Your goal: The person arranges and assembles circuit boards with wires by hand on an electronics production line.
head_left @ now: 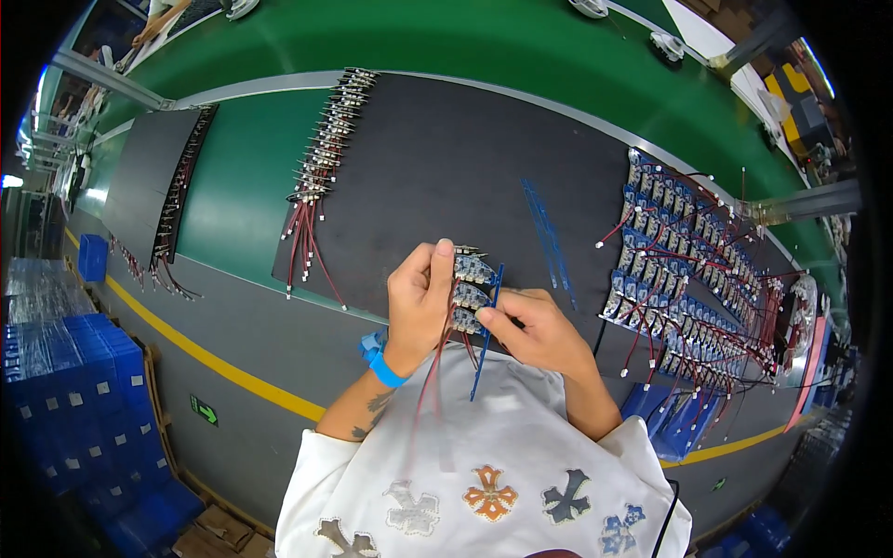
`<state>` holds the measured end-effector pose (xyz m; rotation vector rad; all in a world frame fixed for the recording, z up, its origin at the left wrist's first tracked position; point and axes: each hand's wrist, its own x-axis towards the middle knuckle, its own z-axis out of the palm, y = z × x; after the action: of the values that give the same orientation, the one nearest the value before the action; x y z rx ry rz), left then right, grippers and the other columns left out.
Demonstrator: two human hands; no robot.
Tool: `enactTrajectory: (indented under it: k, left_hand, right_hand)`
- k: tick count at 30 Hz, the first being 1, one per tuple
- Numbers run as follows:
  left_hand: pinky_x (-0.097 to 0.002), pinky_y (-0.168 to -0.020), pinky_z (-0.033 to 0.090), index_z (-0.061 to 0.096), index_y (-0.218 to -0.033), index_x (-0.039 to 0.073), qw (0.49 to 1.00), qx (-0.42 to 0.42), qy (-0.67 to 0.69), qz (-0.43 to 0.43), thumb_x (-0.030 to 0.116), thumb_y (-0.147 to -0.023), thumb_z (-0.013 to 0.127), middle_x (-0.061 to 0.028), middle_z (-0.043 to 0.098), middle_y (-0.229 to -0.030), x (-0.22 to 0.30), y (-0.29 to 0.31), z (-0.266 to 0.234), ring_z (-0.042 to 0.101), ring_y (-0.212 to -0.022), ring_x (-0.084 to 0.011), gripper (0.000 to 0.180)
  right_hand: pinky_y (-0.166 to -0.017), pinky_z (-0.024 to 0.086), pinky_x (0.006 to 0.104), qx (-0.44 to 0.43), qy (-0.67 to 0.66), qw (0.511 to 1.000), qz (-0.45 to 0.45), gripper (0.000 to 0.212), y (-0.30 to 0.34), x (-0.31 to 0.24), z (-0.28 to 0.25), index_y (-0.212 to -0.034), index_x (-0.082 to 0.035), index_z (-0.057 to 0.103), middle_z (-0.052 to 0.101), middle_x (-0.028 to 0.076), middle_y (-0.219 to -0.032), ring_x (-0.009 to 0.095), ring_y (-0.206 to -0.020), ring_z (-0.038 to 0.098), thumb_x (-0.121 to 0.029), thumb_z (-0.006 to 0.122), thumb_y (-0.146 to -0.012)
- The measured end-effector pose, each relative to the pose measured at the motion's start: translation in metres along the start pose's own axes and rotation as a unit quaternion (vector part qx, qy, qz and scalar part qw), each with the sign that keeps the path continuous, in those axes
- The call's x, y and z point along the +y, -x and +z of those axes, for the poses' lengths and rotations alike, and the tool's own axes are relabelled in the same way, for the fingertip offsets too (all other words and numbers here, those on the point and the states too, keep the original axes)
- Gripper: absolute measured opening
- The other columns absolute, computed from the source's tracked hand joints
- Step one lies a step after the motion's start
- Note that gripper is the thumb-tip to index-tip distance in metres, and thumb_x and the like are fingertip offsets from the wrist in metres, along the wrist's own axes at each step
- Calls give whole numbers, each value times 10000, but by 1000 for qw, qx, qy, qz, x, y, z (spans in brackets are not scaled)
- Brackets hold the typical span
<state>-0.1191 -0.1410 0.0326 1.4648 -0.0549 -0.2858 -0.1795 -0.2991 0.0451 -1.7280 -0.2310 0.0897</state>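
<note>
In front of my chest, my left hand (419, 293) is closed on the left side of a panel of small circuit boards (473, 296). Thin red and dark wires (430, 381) hang from the boards. A narrow blue edge strip (480, 372) runs along their right ends. My right hand (541, 327) pinches this strip, its thumb in front and the fingers partly hidden behind. Whether the strip is still joined to the boards, I cannot tell. A blue wrist strap (379, 358) goes round my left wrist.
A black mat (446, 158) covers the green bench. Loose blue strips (544, 228) lie on it. Stacked boards with wires (335, 130) line its left edge; several wired panels (660, 251) fill the right. Blue crates (84, 391) stand on the floor at left.
</note>
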Motion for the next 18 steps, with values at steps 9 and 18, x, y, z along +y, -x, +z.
enactTrajectory:
  k: [9,18]
  left_hand:
    - [-227,-354,317,559,-838,85,961,-59,178,-201,382,-1001,485,22,545,-624,5,7,14,456,-451,-35,346]
    - [-205,-464,383,557,-754,35,992,48,83,-77,316,-1009,495,15,558,-648,5,11,15,500,-551,-31,385]
  right_hand:
    - [-508,376,356,-40,-54,997,-23,217,13,-5,4,-840,2,499,489,104,-605,254,-514,479,-150,469,-992]
    - [-498,383,351,-7,-8,1000,13,186,20,-11,11,-800,6,521,525,93,-617,232,-513,496,-91,528,-958]
